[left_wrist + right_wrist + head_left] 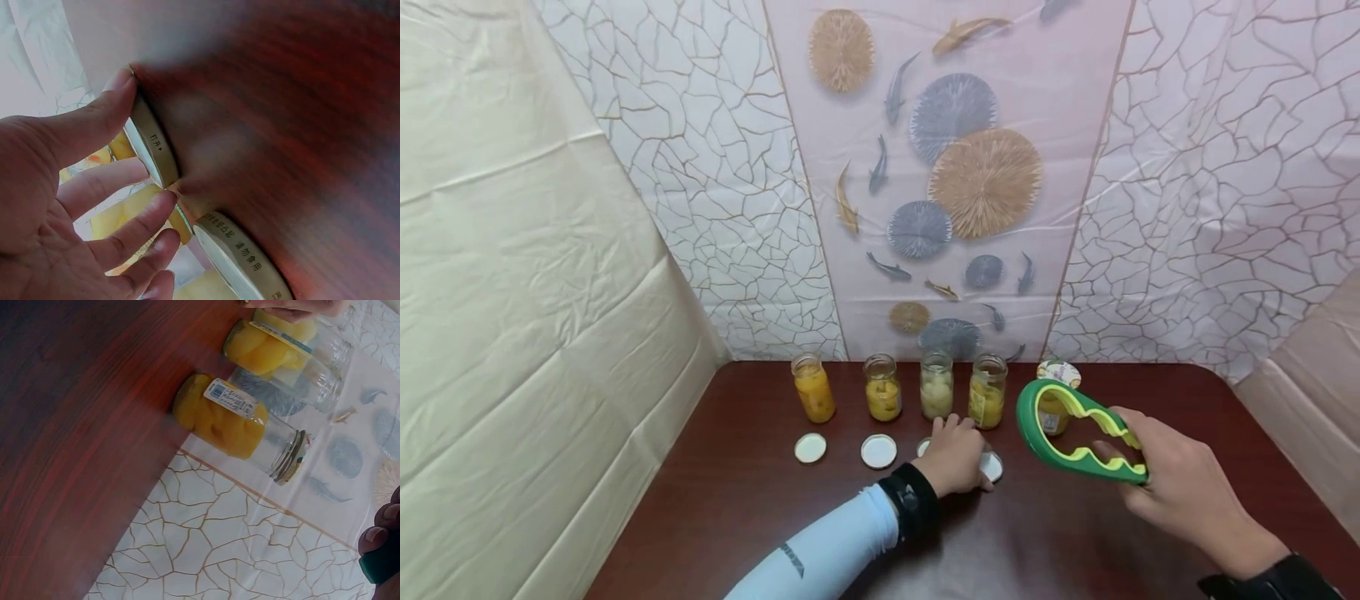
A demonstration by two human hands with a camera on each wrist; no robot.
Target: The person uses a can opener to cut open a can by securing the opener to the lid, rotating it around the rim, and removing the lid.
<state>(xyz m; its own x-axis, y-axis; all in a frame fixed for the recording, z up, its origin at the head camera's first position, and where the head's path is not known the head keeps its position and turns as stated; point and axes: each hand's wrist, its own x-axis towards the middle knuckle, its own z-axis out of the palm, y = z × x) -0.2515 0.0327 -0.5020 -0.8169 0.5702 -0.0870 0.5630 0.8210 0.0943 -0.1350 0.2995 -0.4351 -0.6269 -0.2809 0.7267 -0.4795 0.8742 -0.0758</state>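
Note:
My left hand (953,457) reaches down to the table and holds a round jar lid (992,467) by its rim. In the left wrist view, the thumb and index finger sit at opposite edges of that lid (156,147), which lies white inside up. My right hand (1183,471) grips the handles of a green jar opener (1033,429) with yellow wavy inner edges, raised above the table. Beyond the opener stands a capped jar (219,419) of yellow fruit with a white label. An uncapped jar of yellow fruit (987,396) stands just behind the left hand.
Left of it in the back row stand uncapped jars: pale fruit (937,392), yellow pieces (883,396) and orange fruit (814,392). Before them lie loose lids (878,451), one (922,447) partly behind the left hand. Patterned cloth (760,250) hangs behind the dark red table (715,500).

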